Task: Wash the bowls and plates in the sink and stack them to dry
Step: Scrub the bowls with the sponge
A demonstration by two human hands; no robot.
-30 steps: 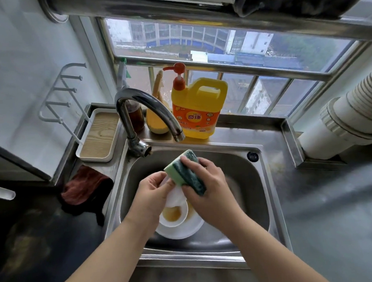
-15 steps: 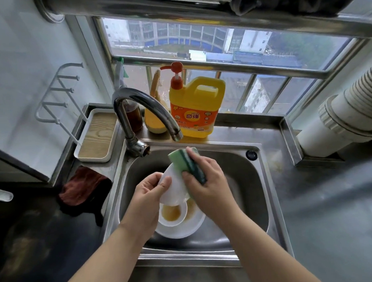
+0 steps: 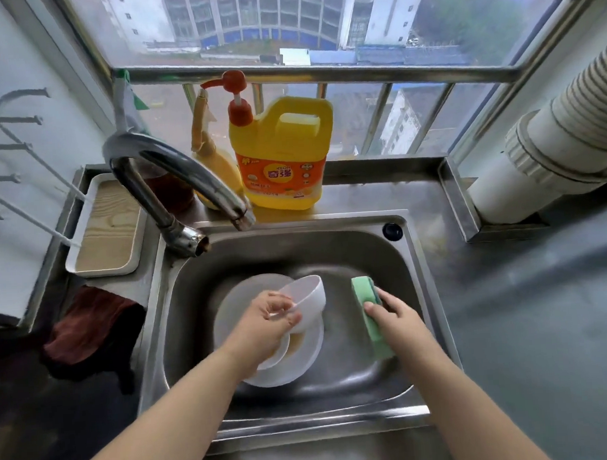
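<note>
My left hand [image 3: 265,319] pinches the rim of a small white bowl [image 3: 308,299], tilted on its side above the dishes in the steel sink [image 3: 370,364]. Under it lies a white plate [image 3: 311,353] with another bowl [image 3: 277,356] holding brownish liquid. To the right, my right hand [image 3: 396,316] grips a green sponge [image 3: 366,297] over the sink's right side, apart from the bowl.
The curved tap [image 3: 170,174] arches over the sink's back left. A yellow detergent jug [image 3: 283,156] with a red pump stands behind the sink. A wooden tray [image 3: 106,227] and a dark red cloth [image 3: 84,325] lie to the left. A white duct [image 3: 566,135] runs at right.
My hands have separated: the right hand took the sponge off the bowl and moved right, while the left lowered the bowl over the plate. The camera has tipped down and nearer the sink.
</note>
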